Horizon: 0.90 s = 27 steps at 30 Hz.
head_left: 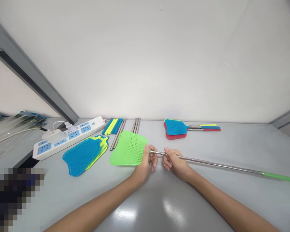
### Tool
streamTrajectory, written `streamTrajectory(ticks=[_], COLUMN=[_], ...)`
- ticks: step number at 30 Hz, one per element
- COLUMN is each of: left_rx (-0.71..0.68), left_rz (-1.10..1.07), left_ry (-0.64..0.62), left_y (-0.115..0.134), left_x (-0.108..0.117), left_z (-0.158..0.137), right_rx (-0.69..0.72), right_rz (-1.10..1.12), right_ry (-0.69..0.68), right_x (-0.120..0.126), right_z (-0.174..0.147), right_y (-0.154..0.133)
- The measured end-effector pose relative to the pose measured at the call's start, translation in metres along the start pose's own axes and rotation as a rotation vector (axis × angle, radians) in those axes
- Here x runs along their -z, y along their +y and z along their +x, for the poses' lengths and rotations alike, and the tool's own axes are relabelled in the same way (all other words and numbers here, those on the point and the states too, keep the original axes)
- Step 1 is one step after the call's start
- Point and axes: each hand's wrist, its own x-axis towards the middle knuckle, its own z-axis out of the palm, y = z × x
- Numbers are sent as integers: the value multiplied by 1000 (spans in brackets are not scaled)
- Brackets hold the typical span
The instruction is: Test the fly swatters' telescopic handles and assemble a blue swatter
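Observation:
A green fly swatter (130,149) with a long, extended metal rod is held across the middle of the view, above the grey table. My left hand (147,158) pinches it at the neck, where the perforated head meets the rod. Just to the right, my right hand (174,161) is closed round the rod. The rod runs out to the right and ends in a green grip (277,176). Behind my hands lies a stack of finished-looking swatters (176,127) in blue, red and yellow, their rods short.
Loose blue and yellow swatter heads (83,155) lie at the left. Behind them are blue and yellow grips (112,126) and several bare metal rods (136,125). A white power strip (70,137) with plugs stands farther left. A wall (159,64) closes off the back.

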Motion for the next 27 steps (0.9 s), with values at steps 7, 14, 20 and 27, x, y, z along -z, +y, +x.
streamTrajectory(ticks=[7, 14, 20, 27], left_rx=[28, 30, 29, 38], left_rz=[-25, -25, -6, 17], left_ry=[43, 47, 51, 40], left_y=[0, 1, 1, 3], left_x=[0, 0, 0, 0], left_z=[1, 0, 1, 0], right_rx=[-26, -11, -9, -15], right_rz=[81, 154, 169, 216], right_ry=[50, 61, 66, 71], right_x=[-1, -1, -3, -3], right_z=[1, 2, 2, 3], right_y=[-1, 1, -1, -1])
